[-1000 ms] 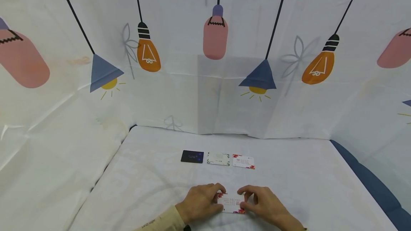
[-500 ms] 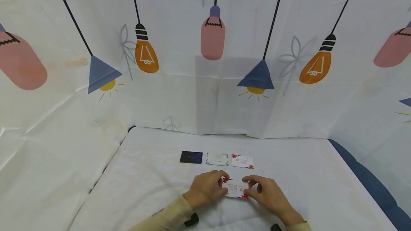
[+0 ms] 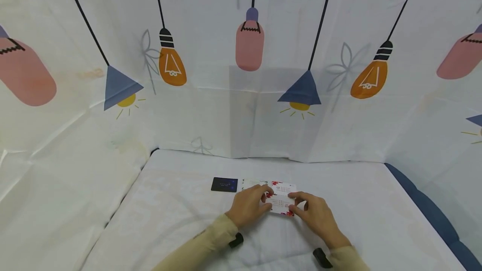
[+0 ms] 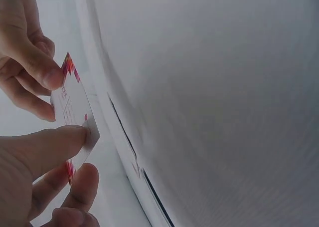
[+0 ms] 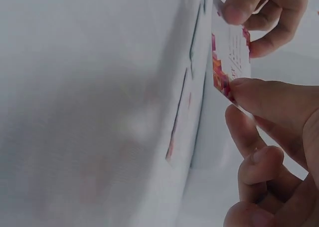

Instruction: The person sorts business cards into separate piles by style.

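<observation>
A white card with red floral corners and small print (image 3: 280, 204) is held between my two hands, in front of the row of cards. My left hand (image 3: 248, 206) pinches its left end between thumb and fingers. At the opposite end, my right hand (image 3: 316, 216) pinches it the same way. Both wrist views show the card (image 4: 75, 105) raised off the white surface, thumbs on its printed face. Behind it lies a similar red-flowered card (image 3: 284, 187). A pale card with green leaf edging (image 3: 249, 182) is partly hidden by my left hand.
A black card with blue marks (image 3: 224, 184) lies at the left end of the row. The white-covered table (image 3: 169, 204) meets a white curtain (image 3: 203, 112) printed with lamps at the back. A dark blue padded edge (image 3: 425, 204) runs along the right.
Both hands have moved forward, away from the body, carrying the card closer to the row. My left hand now covers part of the leaf-edged card. The cards in the row have not moved.
</observation>
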The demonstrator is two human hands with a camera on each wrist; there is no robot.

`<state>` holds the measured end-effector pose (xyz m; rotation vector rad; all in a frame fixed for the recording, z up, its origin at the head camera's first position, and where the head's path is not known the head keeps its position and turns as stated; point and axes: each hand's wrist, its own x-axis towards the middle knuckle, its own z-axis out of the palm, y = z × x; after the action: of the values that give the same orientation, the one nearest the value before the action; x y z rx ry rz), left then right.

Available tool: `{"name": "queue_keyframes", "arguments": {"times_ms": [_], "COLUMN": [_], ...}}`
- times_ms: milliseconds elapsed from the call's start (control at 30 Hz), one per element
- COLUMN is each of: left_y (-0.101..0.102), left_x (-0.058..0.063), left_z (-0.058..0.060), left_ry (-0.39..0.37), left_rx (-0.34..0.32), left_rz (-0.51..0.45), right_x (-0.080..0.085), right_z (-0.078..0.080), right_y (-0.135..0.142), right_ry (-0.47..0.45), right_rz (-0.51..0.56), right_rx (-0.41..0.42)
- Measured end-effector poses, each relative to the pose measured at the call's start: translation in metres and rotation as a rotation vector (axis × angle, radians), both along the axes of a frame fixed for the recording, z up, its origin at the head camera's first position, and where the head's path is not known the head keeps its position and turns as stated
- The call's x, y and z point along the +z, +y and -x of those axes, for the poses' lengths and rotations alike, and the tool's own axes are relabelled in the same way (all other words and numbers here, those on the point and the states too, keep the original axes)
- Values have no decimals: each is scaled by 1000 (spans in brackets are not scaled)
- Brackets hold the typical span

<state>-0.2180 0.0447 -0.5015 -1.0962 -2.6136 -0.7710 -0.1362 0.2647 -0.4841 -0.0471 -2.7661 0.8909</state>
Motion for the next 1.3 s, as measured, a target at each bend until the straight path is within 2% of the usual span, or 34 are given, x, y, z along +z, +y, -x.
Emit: {"name": "queue_keyframes", "arguments": {"times_ms": [167, 500, 733, 1033, 1300], "left_y": [8, 28, 41, 51, 55], "left_x": [2, 4, -2, -7, -6], "left_z": [11, 32, 44, 47, 47], "left_ry": [2, 26, -6, -38, -36], "left_rx": [4, 65, 117, 132, 141], "left_rz": [-20, -44, -20, -14, 25], "right_x": [3, 2, -5, -13, -18], "right_z": [8, 32, 43, 51, 56], "right_y": [5, 17, 24, 34, 38], "right_ry": [24, 87, 72, -4, -14], "right_rz": [-17, -46, -39, -7, -10], "right_rx": [-10, -30, -57, -64, -60]}}
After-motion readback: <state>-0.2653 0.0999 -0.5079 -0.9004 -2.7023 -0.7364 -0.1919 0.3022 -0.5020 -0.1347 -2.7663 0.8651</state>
